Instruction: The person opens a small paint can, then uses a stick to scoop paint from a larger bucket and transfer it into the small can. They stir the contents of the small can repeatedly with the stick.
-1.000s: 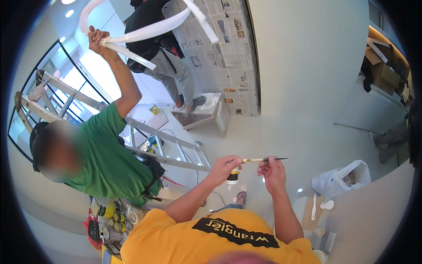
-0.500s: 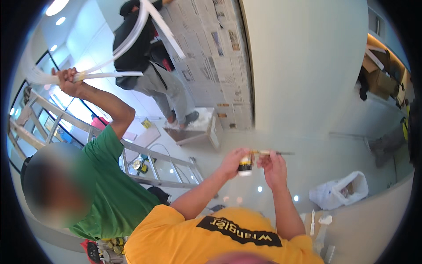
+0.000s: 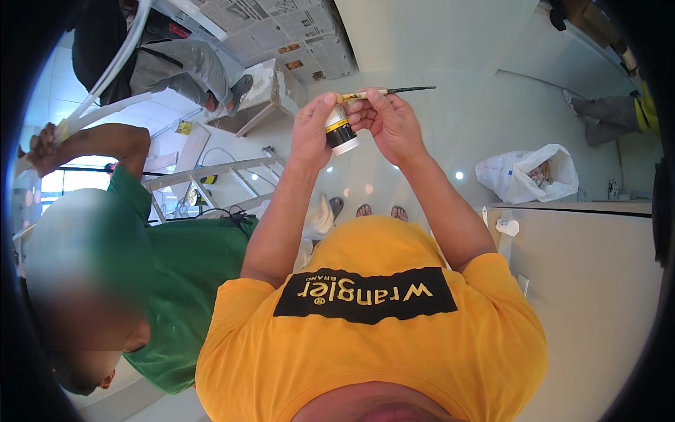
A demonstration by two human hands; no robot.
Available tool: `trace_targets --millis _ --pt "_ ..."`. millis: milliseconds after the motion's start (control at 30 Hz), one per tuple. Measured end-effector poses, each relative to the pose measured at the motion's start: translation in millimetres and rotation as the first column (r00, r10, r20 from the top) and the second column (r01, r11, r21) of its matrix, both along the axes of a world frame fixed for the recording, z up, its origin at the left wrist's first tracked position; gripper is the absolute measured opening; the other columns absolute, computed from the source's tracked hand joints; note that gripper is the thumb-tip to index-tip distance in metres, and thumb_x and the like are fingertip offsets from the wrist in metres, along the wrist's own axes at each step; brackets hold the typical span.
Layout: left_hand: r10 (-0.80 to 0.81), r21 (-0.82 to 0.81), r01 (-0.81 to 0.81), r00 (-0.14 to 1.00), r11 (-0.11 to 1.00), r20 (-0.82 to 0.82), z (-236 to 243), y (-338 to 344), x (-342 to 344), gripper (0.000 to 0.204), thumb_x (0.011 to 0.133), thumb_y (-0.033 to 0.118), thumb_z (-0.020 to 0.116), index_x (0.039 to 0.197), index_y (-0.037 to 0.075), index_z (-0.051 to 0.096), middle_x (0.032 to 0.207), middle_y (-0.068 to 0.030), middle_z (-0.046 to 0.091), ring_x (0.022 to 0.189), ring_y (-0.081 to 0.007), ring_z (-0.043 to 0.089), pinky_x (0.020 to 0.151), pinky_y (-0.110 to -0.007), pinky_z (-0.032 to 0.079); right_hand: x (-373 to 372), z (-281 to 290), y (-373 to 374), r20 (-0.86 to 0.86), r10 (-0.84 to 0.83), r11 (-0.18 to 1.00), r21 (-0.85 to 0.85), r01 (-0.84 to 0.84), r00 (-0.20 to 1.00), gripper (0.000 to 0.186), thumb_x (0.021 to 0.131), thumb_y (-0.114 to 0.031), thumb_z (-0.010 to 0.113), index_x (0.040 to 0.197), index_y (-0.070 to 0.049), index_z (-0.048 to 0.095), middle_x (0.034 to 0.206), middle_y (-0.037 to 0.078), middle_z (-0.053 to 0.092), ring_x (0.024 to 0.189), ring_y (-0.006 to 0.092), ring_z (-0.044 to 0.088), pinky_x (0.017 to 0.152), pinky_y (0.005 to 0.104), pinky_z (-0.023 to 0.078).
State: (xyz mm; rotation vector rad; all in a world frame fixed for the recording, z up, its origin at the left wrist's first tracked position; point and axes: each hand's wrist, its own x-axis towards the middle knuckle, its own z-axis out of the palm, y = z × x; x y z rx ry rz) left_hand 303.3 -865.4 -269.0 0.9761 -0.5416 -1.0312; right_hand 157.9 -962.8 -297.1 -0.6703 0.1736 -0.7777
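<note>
My left hand (image 3: pixel 313 130) grips a small white container (image 3: pixel 342 133) with a black label and yellow band, its thumb at the pale end of a thin brush-like tool (image 3: pixel 411 89). My right hand (image 3: pixel 394 126) pinches that tool’s handle just beside the container, with its dark, slender end pointing right. Both forearms reach up from a yellow shirt.
A co-worker in green (image 3: pixel 186 274) holds white strips (image 3: pixel 105 77) at left, beside an aluminium ladder (image 3: pixel 232 169). Another stands by a step box (image 3: pixel 271 84) at a newspaper-covered panel (image 3: pixel 288 35). A white bag (image 3: pixel 524 172) lies right, near another person’s legs (image 3: pixel 598 109).
The view has tilted down, so hands and surroundings sit higher in the picture. My hands still hold the container and tool. The co-worker’s hand with the strips has shifted to the far left.
</note>
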Motion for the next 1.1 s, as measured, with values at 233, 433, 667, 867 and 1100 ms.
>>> trace_targets --millis 233,433,667,867,1100 --pt "-0.008 0.032 0.008 1.0 0.999 -0.002 -10 -13 -24 0.028 0.108 0.032 0.073 0.108 0.004 0.073 0.098 -0.0074 0.074 0.084 -0.0159 0.072 0.076 -0.033 0.064 -17 -16 -6 -0.004 -0.053 0.996 0.07 0.054 0.999 0.034 0.113 -0.032 0.066 0.118 0.002 0.068 0.102 0.014 0.078 0.088 0.0204 0.075 0.08 0.0355 0.064" --pt "-0.073 0.052 0.073 0.997 0.996 -0.004 -11 -20 -23 0.029 0.109 0.032 0.072 0.111 0.003 0.071 0.097 -0.0073 0.074 0.083 -0.0162 0.073 0.075 -0.032 0.064 -26 -18 -9 -0.001 -0.025 0.993 0.112 0.025 1.0 0.033 0.113 -0.031 0.065 0.118 0.002 0.067 0.102 0.014 0.077 0.087 0.0195 0.074 0.079 0.0348 0.063" --pt "-0.098 0.144 0.108 0.992 0.984 -0.077 -30 -27 -30 0.029 0.108 0.032 0.073 0.116 0.004 0.071 0.101 -0.0078 0.074 0.084 -0.0149 0.072 0.074 -0.031 0.063 -42 -33 -8 -0.002 -0.013 0.977 0.211 0.013 1.0 0.028 0.114 -0.028 0.063 0.118 -0.001 0.067 0.102 0.012 0.077 0.085 0.0192 0.074 0.079 0.0351 0.062" --pt "-0.103 0.166 0.108 0.994 0.98 -0.035 -33 -14 -38 0.029 0.106 0.028 0.076 0.116 0.001 0.071 0.102 -0.0075 0.074 0.086 -0.0155 0.072 0.076 -0.031 0.063 -50 -44 0 0.025 0.038 0.977 0.21 -0.043 0.999 0.03 0.115 -0.031 0.06 0.115 -0.003 0.07 0.101 0.007 0.075 0.086 0.0159 0.071 0.083 0.0349 0.062" --pt "-0.063 0.166 0.089 0.986 0.982 -0.154 -27 24 -37 0.028 0.108 0.027 0.073 0.115 0.0 0.071 0.102 -0.0076 0.074 0.089 -0.0161 0.071 0.079 -0.032 0.062 -36 -58 22 0.05 0.148 0.951 0.269 -0.156 0.988 0.029 0.114 -0.029 0.063 0.116 -0.002 0.072 0.105 0.01 0.079 0.086 0.0164 0.074 0.082 0.0338 0.063"
